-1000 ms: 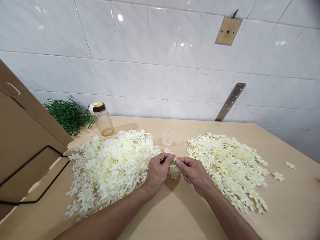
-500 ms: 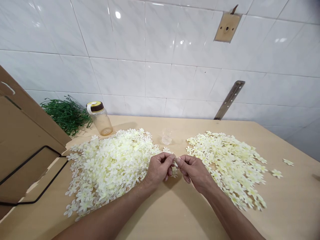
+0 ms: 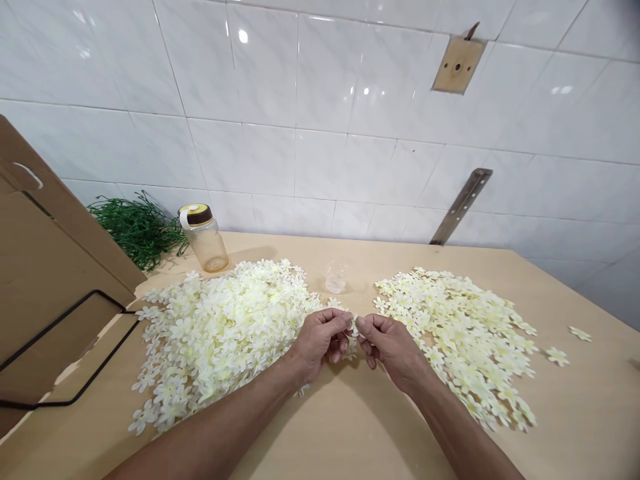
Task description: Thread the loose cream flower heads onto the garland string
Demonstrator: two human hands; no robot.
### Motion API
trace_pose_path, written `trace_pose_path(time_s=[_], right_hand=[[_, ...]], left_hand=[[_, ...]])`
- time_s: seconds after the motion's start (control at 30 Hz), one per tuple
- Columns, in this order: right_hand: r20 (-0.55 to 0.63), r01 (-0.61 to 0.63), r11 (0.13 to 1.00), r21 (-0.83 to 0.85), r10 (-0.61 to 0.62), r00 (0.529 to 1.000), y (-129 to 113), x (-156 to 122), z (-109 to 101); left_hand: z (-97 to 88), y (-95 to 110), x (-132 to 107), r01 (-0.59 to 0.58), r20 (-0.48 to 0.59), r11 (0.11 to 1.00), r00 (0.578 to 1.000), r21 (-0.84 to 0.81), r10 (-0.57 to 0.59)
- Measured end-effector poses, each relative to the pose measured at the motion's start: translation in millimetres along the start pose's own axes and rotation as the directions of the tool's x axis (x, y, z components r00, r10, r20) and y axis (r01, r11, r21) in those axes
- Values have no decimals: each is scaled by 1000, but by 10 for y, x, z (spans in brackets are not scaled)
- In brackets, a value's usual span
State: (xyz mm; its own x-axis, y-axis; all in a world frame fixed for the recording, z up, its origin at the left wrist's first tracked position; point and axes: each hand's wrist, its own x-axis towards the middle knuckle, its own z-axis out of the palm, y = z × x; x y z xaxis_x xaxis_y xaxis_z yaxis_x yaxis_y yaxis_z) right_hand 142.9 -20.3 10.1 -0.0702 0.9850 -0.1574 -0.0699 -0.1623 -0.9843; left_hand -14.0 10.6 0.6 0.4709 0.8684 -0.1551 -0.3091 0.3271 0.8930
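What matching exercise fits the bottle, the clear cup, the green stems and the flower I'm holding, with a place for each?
Things:
1. bottle
2. clear cup
3. green stems
4. flower

Places:
A. pinched between left hand and right hand
B. far left, against the wall
C. between the left pile and the right pile
D. behind the left pile, beside the stems

Pairs: 1-D, 2-C, 3-B, 4-A

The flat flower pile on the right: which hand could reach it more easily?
Probably the right hand: it sits at the edge of the spread pile, while the left hand lies by the heaped pile. Both pinch one small flower between them.
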Motion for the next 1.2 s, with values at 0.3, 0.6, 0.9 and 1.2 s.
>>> trace_pose_path(time_s=[0.3,0.6,0.9,1.2], right_hand=[[31,-39,998,44,37,999,-30,-6,-7],[-33,36,989,-143,-42,999,10,15,-74],[19,62,995,-82,-61,998,-95,-37,-5],[-47,65,992,-107,-71,996,-26,1,-45]], left_hand=[[-26,30,41,-14,-40,994,999,-111,9],[-45,88,69,-107,-179,987,980,-119,85],[22,36,7,-133,-175,980,972,150,159],[45,7,-16,-186,-185,958,956,218,227]])
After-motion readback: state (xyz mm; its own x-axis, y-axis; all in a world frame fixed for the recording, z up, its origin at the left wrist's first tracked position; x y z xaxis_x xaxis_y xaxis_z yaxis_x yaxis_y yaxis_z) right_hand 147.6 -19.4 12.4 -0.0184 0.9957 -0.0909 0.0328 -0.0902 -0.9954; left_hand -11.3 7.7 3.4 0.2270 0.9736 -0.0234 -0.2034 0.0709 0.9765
